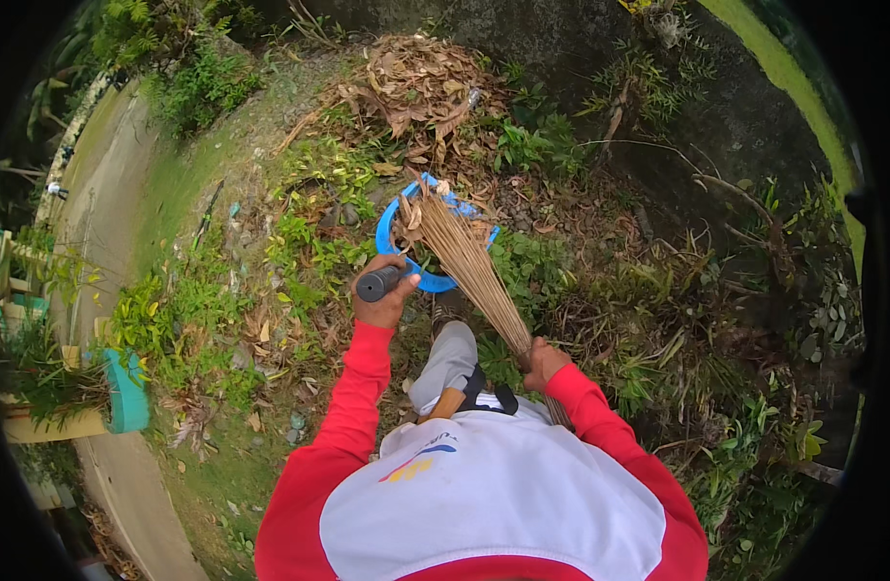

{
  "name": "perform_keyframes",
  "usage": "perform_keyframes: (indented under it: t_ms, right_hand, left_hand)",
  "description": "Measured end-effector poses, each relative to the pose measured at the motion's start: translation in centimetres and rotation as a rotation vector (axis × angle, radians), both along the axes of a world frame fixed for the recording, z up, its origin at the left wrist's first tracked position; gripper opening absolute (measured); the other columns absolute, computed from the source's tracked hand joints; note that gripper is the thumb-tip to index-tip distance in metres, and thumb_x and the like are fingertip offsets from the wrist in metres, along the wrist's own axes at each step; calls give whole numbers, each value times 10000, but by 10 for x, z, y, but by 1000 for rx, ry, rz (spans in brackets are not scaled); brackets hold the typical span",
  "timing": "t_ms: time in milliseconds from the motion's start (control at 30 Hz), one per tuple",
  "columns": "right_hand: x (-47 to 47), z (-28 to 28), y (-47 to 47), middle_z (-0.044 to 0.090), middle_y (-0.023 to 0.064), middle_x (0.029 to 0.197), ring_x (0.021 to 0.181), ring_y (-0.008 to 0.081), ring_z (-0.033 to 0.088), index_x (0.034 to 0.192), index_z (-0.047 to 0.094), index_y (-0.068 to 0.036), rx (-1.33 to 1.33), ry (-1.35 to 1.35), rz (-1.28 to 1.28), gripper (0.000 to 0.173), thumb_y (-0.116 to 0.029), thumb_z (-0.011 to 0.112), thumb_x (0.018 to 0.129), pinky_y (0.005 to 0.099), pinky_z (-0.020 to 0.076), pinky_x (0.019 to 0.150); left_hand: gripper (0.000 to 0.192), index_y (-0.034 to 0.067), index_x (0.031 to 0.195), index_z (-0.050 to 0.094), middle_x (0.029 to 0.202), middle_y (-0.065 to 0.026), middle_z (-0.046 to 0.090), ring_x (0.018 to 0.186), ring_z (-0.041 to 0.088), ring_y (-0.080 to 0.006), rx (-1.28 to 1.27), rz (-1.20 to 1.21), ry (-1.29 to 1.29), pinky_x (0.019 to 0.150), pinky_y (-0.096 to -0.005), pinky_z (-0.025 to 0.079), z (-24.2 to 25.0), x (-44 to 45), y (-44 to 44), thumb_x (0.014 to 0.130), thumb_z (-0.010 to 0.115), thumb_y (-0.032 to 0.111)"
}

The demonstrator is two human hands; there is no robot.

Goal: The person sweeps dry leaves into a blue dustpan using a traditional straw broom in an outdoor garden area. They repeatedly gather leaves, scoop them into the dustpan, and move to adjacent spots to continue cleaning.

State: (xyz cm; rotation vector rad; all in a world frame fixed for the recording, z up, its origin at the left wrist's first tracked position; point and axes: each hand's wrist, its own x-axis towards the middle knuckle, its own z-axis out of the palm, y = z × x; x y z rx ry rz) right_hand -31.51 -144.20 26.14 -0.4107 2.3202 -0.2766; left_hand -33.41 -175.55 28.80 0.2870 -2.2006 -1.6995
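My left hand (384,303) is closed around a dark cylindrical handle (378,284), its end facing up toward me. Just beyond that hand is a blue plastic dustpan or cut container (385,231), with dry brown leaves (409,221) in it. Whether the handle joins the blue plastic is hidden. My right hand (544,364) grips a stick broom (470,250) of thin stiff ribs near its bound end. The broom slants up and left, and its spread tips lie over the blue rim among the leaves.
A heap of dry leaves (423,83) lies beyond the blue plastic, against a dark mossy wall (532,43). Low green plants (307,240) and litter surround my feet. Branches (735,189) stick out at right. A paved path (111,196) runs along the left, beside a teal planter (125,392).
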Motion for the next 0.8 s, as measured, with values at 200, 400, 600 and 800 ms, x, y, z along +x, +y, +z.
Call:
perform_keyframes:
  t_ms: [200, 400, 600, 800]
  right_hand:
    - [-162, 27, -99, 619, 282, 970, 947, 414, 615, 1055, 437, 94, -50, 78, -283, 570, -190, 657, 612, 418, 498, 829]
    - [-233, 96, -163, 601, 185, 900, 780, 279, 599, 1026, 487, 95, -788, -165, -704, 599, -162, 757, 557, 368, 494, 732]
    - [-199, 70, -157, 623, 211, 903, 799, 306, 622, 975, 528, 111, -489, -145, -713, 585, -186, 777, 537, 363, 496, 741]
    - [-160, 39, -139, 656, 211, 829, 795, 307, 646, 840, 633, 84, -225, -233, -656, 434, -197, 764, 537, 363, 502, 744]
  left_hand:
    - [271, 69, 883, 636, 739, -43, 634, 682, 597, -169, -180, -150, 44, 666, -318, 494, 45, -216, -77, 658, 771, 135]
    - [180, 137, 831, 632, 779, -107, 655, 746, 634, -337, -1077, -304, -126, 665, -439, 507, 45, -387, -131, 669, 642, 215]
    - [180, 133, 831, 655, 764, -112, 656, 711, 649, -316, -1440, -578, -201, 619, -435, 511, 38, -390, -130, 680, 642, 229]
    - [181, 85, 784, 587, 756, -99, 636, 723, 641, -295, -1409, -546, -102, 591, -427, 507, 47, -346, -139, 629, 659, 144]
